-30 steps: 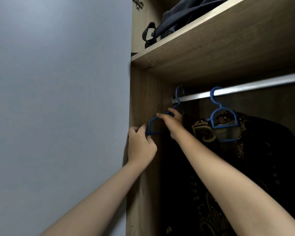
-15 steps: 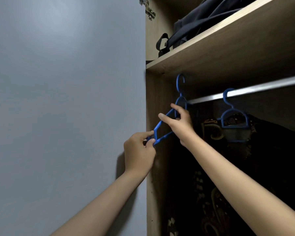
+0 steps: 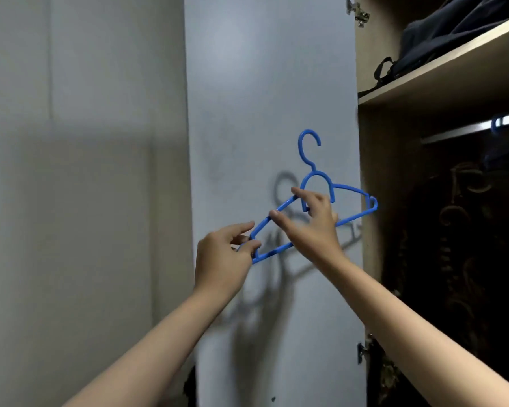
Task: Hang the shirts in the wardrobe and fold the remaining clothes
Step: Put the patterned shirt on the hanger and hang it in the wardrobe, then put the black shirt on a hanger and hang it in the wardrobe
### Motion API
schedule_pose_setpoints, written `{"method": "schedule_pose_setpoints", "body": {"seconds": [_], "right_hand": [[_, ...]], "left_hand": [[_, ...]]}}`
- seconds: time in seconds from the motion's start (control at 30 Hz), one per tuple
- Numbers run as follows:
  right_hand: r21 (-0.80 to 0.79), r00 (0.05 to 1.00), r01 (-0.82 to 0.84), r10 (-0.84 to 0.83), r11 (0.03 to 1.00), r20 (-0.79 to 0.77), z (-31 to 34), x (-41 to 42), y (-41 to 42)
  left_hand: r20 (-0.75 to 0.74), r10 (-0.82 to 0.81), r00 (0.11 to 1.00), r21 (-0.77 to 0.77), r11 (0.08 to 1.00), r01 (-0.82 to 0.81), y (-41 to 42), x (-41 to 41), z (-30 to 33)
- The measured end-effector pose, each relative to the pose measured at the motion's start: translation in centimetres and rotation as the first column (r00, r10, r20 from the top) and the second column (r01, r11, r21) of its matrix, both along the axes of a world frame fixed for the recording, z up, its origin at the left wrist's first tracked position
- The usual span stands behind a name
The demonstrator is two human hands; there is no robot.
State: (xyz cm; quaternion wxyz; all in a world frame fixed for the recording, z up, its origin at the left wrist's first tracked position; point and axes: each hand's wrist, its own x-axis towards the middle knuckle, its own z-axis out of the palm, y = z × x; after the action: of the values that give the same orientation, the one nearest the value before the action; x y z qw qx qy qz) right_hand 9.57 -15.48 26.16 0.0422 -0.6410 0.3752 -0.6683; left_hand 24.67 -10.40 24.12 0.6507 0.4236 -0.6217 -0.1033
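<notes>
Both hands, left hand [image 3: 222, 257] and right hand [image 3: 313, 227], grasp an empty blue hanger [image 3: 350, 190] beside the wardrobe door [image 3: 262, 83]; next, it likely needs a shirt.

Lighting is dim and cool overall. The wardrobe door [image 3: 271, 98] is the brightest surface, evenly lit with no glare. Hard, dark shadows of the arms and the blue hanger [image 3: 321, 207] fall on the door, below and slightly left of them, which places the light source behind and above the viewer. The wardrobe interior [image 3: 453, 245] is underexposed; hanging garments are barely legible. The rail [image 3: 467, 129] shows a faint highlight. Slight motion blur softens the view. Straight edges bow toward the frame margins.
</notes>
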Motion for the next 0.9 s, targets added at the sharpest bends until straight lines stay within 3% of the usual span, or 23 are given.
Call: {"method": "schedule_pose_setpoints", "body": {"seconds": [0.2, 0.47, 0.63, 0.77, 0.9], "right_hand": [[-0.005, 0.964, -0.23, 0.227, 0.973, -0.14, -4.0, 13.3, 8.7], [-0.007, 0.772, -0.558, 0.516, 0.83, -0.371, -7.8, 30.0, 17.5], [-0.024, 0.644, -0.647, 0.53, 0.762, -0.552, -9.8, 39.3, 21.2], [-0.075, 0.595, -0.636, 0.425, 0.768, -0.682, -12.0, 46.7, 23.3], [-0.1, 0.542, -0.727, 0.479, 0.679, -0.691, -14.0, 54.3, 25.8]], "left_hand": [[0.018, 0.251, 0.968, 0.051, 0.967, -0.251, 11.2, 13.7, -2.7], [-0.063, 0.605, 0.794, 0.157, 0.791, -0.591, 25.8, 30.9, -5.3], [-0.112, 0.779, 0.617, 0.25, 0.623, -0.741, 35.2, 37.7, -7.4], [-0.172, 0.868, 0.466, 0.332, 0.496, -0.802, 41.7, 41.8, -8.8], [-0.153, 0.93, 0.335, 0.392, 0.368, -0.843, 47.4, 45.8, -10.4]]}}
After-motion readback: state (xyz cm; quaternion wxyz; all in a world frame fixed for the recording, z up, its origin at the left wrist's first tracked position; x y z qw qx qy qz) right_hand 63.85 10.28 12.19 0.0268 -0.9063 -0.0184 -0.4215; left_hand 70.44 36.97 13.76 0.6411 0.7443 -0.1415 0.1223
